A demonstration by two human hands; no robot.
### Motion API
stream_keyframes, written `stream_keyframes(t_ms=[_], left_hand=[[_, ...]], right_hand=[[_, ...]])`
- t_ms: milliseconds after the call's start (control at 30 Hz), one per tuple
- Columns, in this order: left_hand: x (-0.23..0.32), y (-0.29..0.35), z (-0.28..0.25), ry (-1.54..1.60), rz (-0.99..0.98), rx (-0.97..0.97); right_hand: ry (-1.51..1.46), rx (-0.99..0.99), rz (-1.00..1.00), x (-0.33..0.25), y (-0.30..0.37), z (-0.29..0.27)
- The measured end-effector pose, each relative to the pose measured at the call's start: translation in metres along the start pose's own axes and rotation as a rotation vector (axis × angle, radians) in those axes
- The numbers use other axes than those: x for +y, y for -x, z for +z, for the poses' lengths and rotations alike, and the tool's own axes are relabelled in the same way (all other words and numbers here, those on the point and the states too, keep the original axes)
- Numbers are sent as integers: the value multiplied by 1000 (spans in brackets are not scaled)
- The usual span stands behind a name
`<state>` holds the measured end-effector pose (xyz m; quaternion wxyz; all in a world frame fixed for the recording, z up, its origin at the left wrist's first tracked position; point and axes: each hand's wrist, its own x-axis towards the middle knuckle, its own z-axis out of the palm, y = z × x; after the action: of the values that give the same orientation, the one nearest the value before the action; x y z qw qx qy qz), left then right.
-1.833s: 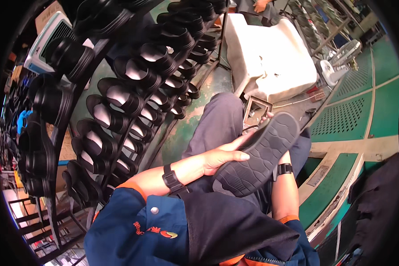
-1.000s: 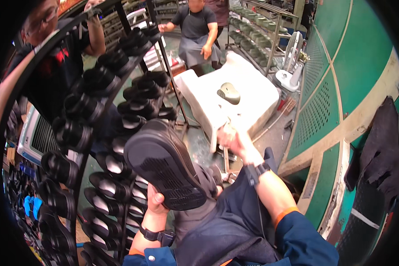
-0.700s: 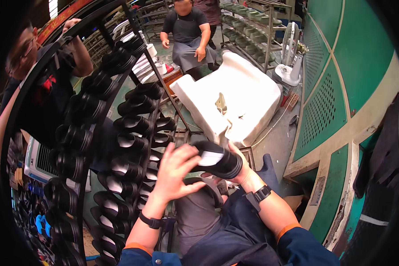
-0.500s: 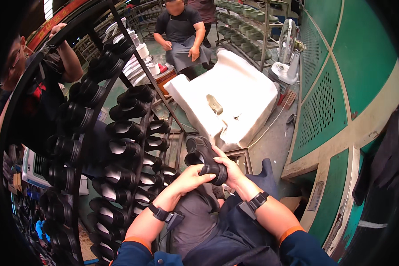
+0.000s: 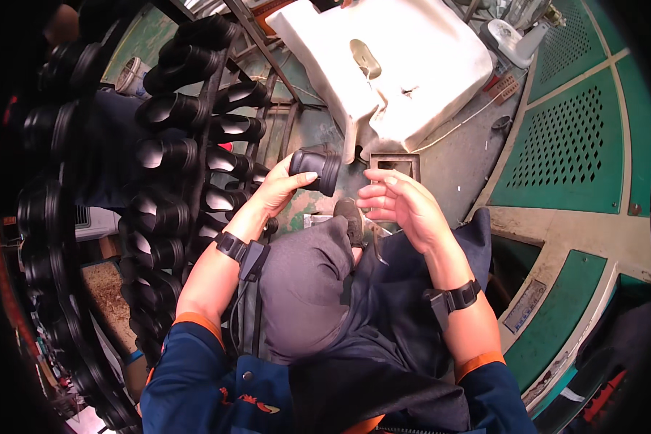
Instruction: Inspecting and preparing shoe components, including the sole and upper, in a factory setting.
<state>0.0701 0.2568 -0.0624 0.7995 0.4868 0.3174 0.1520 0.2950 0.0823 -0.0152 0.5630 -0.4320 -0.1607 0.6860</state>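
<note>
My left hand (image 5: 276, 189) grips a black shoe (image 5: 317, 171) in front of my knees, its thumb pressed on the side. The heel end with its ridged sole edge faces right. A short gap away, my right hand (image 5: 405, 206) is off the shoe, its fingers loosely bent and the palm turned inward. I make out nothing in it. A thin strip (image 5: 377, 244) hangs just below those fingers; what it belongs to is unclear.
On the left stands a dark rack carrying many black shoes (image 5: 155, 206). Ahead lies a large white covered surface (image 5: 419, 65) with a pale insole-shaped piece (image 5: 364, 58) on it. A metal frame (image 5: 396, 160) stands before it. Green perforated panels (image 5: 557, 152) line the right.
My right hand has let go of the shoe and moved right. My left hand has carried the shoe a little left and turned it. The view has tilted down, so the seated person is out of sight.
</note>
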Motion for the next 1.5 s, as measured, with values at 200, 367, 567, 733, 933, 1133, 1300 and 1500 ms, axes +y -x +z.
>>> stream_keyframes(t_ms=[200, 367, 567, 733, 933, 1133, 1300, 1500], left_hand=[[-72, -37, -53, 19, -241, -93], [-123, -92, -81, -294, -427, -166], [-160, -140, -163, -937, -230, 315], [-181, -102, -232, -1236, -58, 793], [-249, 4, -189, -833, -234, 374], [-311, 146, -147, -712, -329, -69], [-279, 218, -117, -919, -441, -10], [-231, 264, -106, -876, -287, 334]], right_hand=[[-60, -23, 56, -4, 9, 1], [-10, 21, 96, -8, 7, -8], [87, 106, 141, -8, -1, -10], [169, 73, 142, -2, -7, 3], [293, 51, 131, 6, -3, 14], [829, 106, -16, 33, -8, 27], [1777, -87, 31, 56, 4, 37], [1878, -216, 138, 100, 27, 35]])
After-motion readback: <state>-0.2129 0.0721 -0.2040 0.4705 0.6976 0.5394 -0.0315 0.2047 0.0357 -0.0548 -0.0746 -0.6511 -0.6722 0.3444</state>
